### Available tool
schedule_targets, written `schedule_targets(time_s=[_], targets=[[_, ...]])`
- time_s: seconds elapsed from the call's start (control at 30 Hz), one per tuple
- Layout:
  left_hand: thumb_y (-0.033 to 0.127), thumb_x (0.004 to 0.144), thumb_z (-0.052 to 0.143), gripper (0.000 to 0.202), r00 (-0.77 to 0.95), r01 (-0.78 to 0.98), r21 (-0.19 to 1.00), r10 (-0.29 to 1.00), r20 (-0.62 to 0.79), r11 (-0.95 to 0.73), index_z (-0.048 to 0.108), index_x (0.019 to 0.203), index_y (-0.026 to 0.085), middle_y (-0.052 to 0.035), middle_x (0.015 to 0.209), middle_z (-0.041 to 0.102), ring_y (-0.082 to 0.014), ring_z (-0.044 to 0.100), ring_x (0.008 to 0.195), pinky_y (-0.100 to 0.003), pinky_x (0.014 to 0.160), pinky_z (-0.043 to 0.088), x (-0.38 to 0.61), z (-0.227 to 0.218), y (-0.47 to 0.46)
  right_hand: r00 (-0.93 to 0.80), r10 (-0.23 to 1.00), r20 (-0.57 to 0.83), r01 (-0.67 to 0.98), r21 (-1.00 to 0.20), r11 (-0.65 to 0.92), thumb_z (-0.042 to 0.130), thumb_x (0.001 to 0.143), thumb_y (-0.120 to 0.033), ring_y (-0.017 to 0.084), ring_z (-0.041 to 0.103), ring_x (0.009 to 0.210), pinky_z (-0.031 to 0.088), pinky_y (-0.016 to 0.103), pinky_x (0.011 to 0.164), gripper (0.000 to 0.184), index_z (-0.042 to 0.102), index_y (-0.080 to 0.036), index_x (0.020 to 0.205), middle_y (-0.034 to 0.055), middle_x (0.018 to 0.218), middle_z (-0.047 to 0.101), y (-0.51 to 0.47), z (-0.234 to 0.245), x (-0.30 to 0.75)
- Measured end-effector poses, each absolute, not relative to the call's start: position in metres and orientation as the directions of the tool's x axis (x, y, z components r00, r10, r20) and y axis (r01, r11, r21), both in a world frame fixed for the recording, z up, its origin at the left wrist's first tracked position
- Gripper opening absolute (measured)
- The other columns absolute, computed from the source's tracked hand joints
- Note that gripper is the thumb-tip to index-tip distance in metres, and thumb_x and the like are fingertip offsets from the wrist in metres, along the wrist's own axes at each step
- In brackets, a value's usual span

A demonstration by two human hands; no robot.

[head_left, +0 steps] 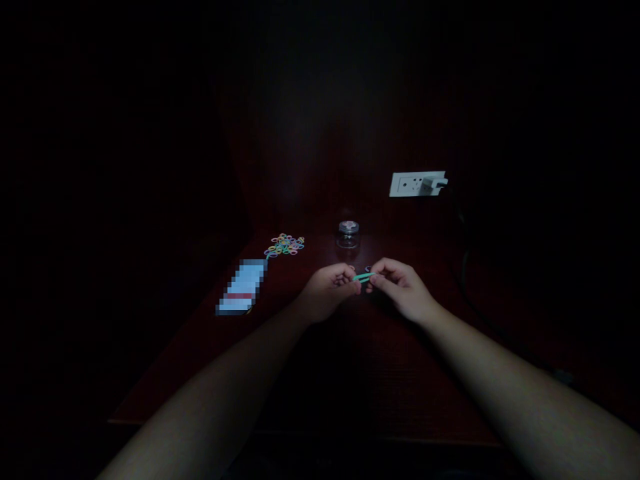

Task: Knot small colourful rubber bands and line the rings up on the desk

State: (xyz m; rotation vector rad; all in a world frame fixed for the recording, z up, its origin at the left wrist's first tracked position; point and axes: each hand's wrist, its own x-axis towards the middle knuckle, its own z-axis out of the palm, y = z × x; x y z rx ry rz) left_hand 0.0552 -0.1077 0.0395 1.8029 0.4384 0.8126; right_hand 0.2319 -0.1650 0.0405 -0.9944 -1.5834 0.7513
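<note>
A green elastic hair band is stretched between my two hands over the middle of the dark red table. My left hand pinches its left end between thumb and fingers. Its right end is held in the closed fingers of my right hand. Part of a pale ring-shaped band shows just behind my right fingertips, and another small one sits behind the left fingers. Beyond my hands stands a small clear round jar with a lid on it.
To the left lies a pile of colourful hair bands. In front of it is a lit phone, its screen pixelated. A white wall socket with a plugged-in charger is at the back right; a dark cable runs down from it.
</note>
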Motion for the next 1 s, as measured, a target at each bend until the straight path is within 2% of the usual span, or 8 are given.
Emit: schedule_targets(time_s=[0.23,0.43,0.67,0.83,1.0], targets=[[0.033,0.079,0.058,0.020,0.735,-0.033,0.920,0.614,0.287,-0.390,0.059,0.078,0.013,-0.0016,0.077,0.061,-0.0090,0.050,0.063,-0.021,0.059,0.036,0.0542,0.0360,-0.1059,-0.156,0.910,0.384,0.149,-0.901,0.406,0.060,0.081,-0.036,0.014,0.057,0.064,0.043,0.028,0.063,0.021,0.058,-0.016,0.077,0.0028,0.067,0.062,-0.1666,0.0385,0.2280],[0.033,0.078,0.060,0.020,0.734,0.026,0.914,0.628,0.258,-0.406,0.059,0.076,0.013,0.0025,0.063,0.053,-0.0069,0.042,0.055,-0.019,0.053,0.031,0.0537,0.0389,-0.1082,-0.106,0.919,0.379,0.173,-0.903,0.393,0.062,0.079,-0.038,0.013,0.057,0.060,0.043,0.026,0.061,0.022,0.057,-0.016,0.078,0.0021,0.065,0.063,-0.1657,0.0379,0.2300],[0.034,0.080,0.057,0.020,0.724,-0.050,0.923,0.622,0.297,-0.382,0.057,0.081,0.014,-0.0022,0.079,0.062,-0.0084,0.049,0.063,-0.021,0.060,0.036,0.0545,0.0396,-0.1086,-0.108,0.920,0.377,0.164,-0.906,0.390,0.061,0.080,-0.038,0.013,0.057,0.062,0.044,0.027,0.063,0.022,0.057,-0.017,0.077,0.0021,0.066,0.063,-0.1647,0.0372,0.2297],[0.034,0.081,0.055,0.021,0.733,0.028,0.896,0.618,0.283,-0.443,0.059,0.077,0.013,0.0007,0.067,0.057,-0.0077,0.044,0.057,-0.020,0.055,0.033,0.0522,0.0401,-0.1075,-0.097,0.922,0.374,0.188,-0.903,0.386,0.060,0.081,-0.039,0.013,0.057,0.062,0.043,0.027,0.062,0.023,0.056,-0.016,0.077,0.0023,0.065,0.063,-0.1646,0.0382,0.2324],[0.032,0.082,0.053,0.020,0.730,0.015,0.895,0.617,0.294,-0.445,0.057,0.076,0.013,0.0008,0.067,0.055,-0.0079,0.043,0.058,-0.020,0.055,0.032,0.0518,0.0412,-0.1080,-0.093,0.925,0.369,0.162,-0.911,0.380,0.060,0.081,-0.040,0.013,0.056,0.062,0.043,0.027,0.063,0.025,0.056,-0.016,0.075,0.0024,0.065,0.063,-0.1632,0.0388,0.2348]])
